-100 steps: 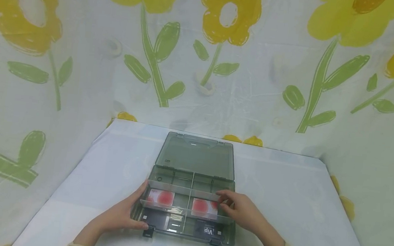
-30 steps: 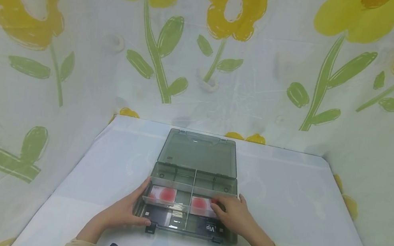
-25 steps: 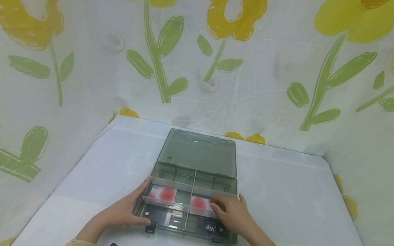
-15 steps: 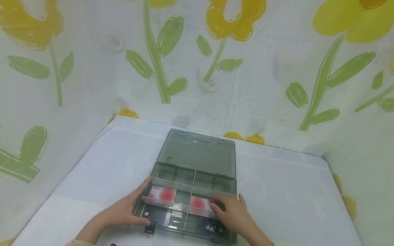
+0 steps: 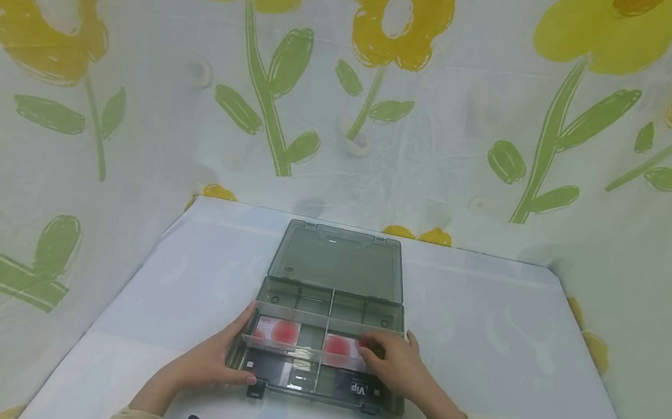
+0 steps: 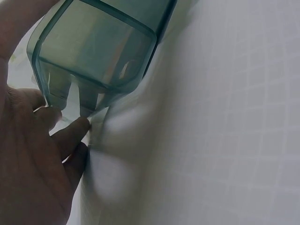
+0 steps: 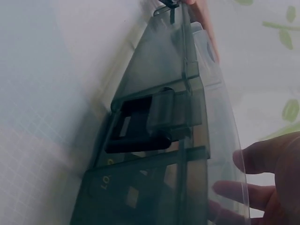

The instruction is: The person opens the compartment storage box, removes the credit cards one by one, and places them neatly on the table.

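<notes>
A translucent grey-green compartment box (image 5: 327, 295) lies on the table with its lid (image 5: 339, 261) folded back. My left hand (image 5: 210, 357) holds its left front corner, thumb at the front edge and fingers along the side wall. In the left wrist view the fingertips touch the box's end wall. My right hand (image 5: 402, 367) reaches into the middle right compartment, its curled fingers and thumb at the right end of a red-and-white card (image 5: 338, 350); they hide that end. A matching card (image 5: 277, 332) lies in the middle left compartment.
The front compartments hold dark cards, the right one (image 5: 357, 385) printed "Vip". Clear dividers (image 5: 284, 349) stand between the rows. Latches (image 5: 255, 389) hang at the front edge. A flowered curtain surrounds the white table (image 5: 484, 321) at the back and sides.
Since the oldest frame, my right hand has moved in over the middle right compartment, and its card sits further left against the divider. My left hand keeps its hold. Little differs in the last second.
</notes>
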Tool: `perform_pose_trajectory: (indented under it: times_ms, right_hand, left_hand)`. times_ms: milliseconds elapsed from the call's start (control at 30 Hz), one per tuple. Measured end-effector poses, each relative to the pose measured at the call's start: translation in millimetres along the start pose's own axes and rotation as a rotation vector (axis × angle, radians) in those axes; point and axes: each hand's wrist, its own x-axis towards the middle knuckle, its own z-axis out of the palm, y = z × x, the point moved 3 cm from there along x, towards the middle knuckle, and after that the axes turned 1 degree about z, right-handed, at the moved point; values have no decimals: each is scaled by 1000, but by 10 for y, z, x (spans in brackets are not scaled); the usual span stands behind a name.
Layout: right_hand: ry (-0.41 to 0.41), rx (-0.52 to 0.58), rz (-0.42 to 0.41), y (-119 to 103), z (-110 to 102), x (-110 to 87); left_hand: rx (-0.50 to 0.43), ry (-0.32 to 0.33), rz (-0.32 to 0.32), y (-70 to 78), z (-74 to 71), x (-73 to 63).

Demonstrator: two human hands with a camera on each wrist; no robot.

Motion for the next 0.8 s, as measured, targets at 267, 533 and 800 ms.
perform_pose_trajectory:
  times_ms: [267, 533, 800]
  right_hand:
    - [63, 30, 9, 8, -8, -16]
    - [111, 63, -3, 28, -49, -21]
    - [114, 120, 4, 42, -61, -19]
  left_hand:
    - [-8, 0, 1, -12, 8, -1]
    - [1, 2, 10, -11, 3, -3]
    - [-6, -1, -3, 3, -1, -4]
